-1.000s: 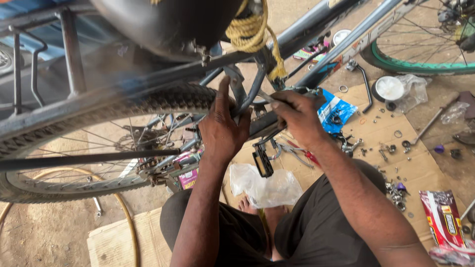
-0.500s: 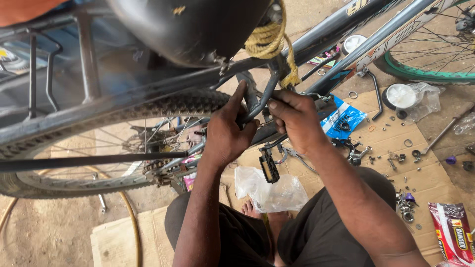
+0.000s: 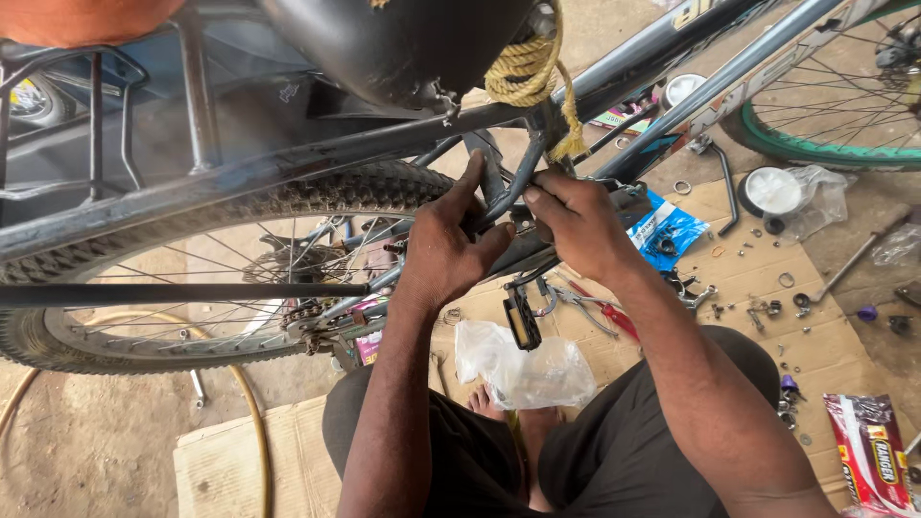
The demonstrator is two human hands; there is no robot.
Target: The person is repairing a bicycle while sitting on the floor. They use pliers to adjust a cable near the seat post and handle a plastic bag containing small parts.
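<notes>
- Hands meet on the bicycle frame (image 3: 317,158) where the tubes join below the black saddle (image 3: 393,43).
- Left hand (image 3: 446,249) is wrapped around a thin grey frame stay (image 3: 513,187), thumb raised against the tube and fingers curled beneath it.
- Right hand (image 3: 576,225) is closed with fingers bunched on the same junction, just beside the left hand; whatever small part it pinches is hidden under the fingers.
- Yellow rope (image 3: 528,77) is knotted around the seat tube right above both hands.
- Rear wheel (image 3: 221,278) with its knobbly tyre stands left of the hands, spokes and sprocket showing.
- Black pedal (image 3: 523,317) hangs below the hands, over a crumpled clear plastic bag (image 3: 528,369).
- Flattened cardboard (image 3: 758,288) on the ground to the right carries washers, bolts, pliers with red handles (image 3: 600,312) and a blue packet (image 3: 667,235).
- Green-rimmed wheel (image 3: 835,105) stands at the upper right.
</notes>
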